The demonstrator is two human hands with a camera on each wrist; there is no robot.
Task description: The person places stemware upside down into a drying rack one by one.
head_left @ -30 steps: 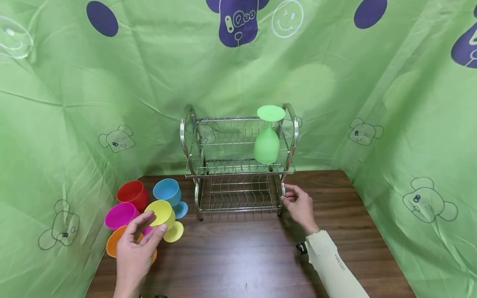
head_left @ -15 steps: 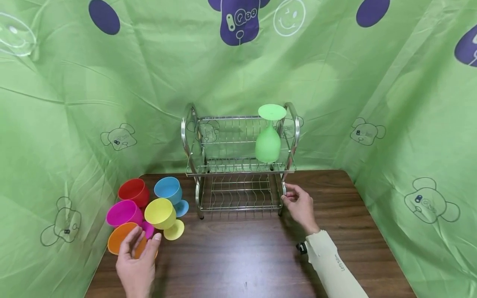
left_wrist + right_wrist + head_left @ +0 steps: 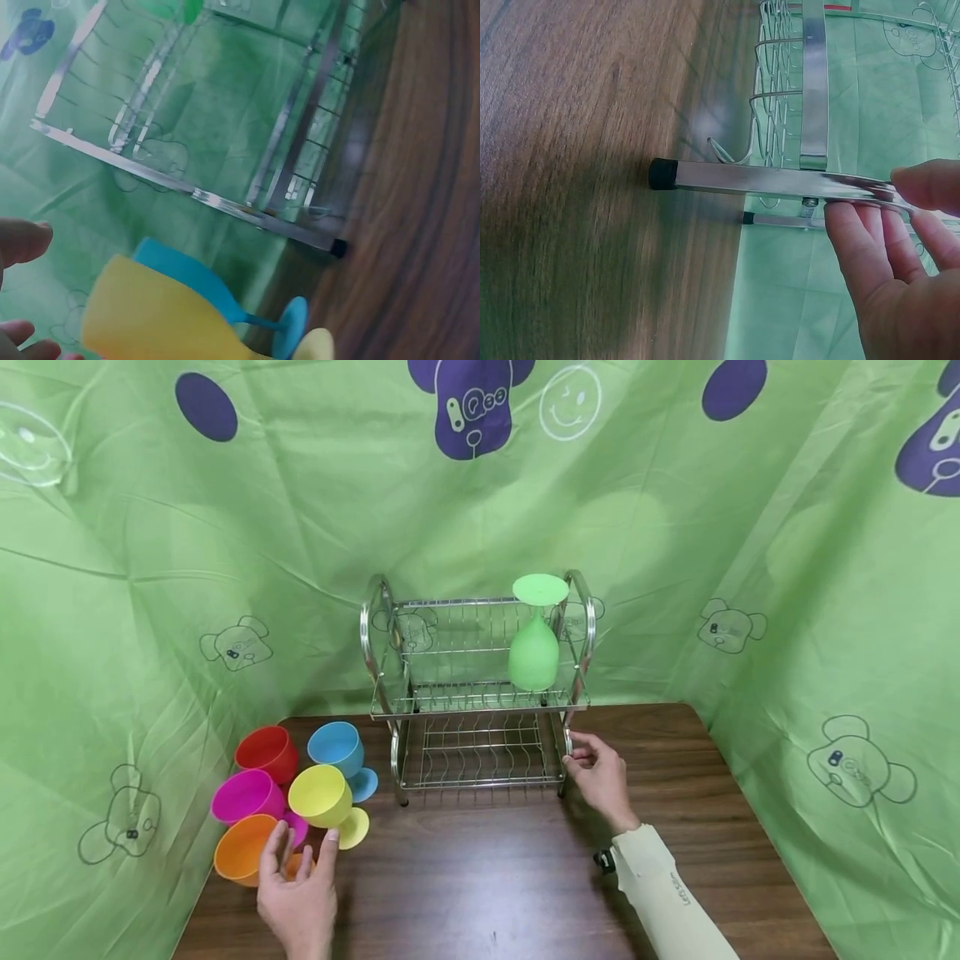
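My left hand [image 3: 298, 893], thumb and fingers spread, hovers just in front of a yellow goblet [image 3: 321, 797] and overlaps part of an orange goblet [image 3: 242, 852]. Nothing shows between those fingers. In the left wrist view, some fingertips [image 3: 28, 241] enter at the left, beside the yellow goblet [image 3: 157, 315]. On the other side, my right hand [image 3: 600, 777] pinches the right side frame of a chrome two-tier dish rack [image 3: 365, 631]; the right wrist view has the thumb on one face of the metal bar [image 3: 742, 180] and fingers on the other. A green goblet [image 3: 534, 660] stands upside down on the upper tier.
Red [image 3: 266, 756], magenta [image 3: 243, 796] and blue [image 3: 335, 748] goblets cluster with the yellow and orange ones at the left of the wooden table [image 3: 480, 877]. Green printed cloth [image 3: 645, 568] encloses the back and sides.
My left hand has come down from in front of the yellow goblet, passed over the orange one, and shifted slightly right. The right hand keeps its grip on the rack.
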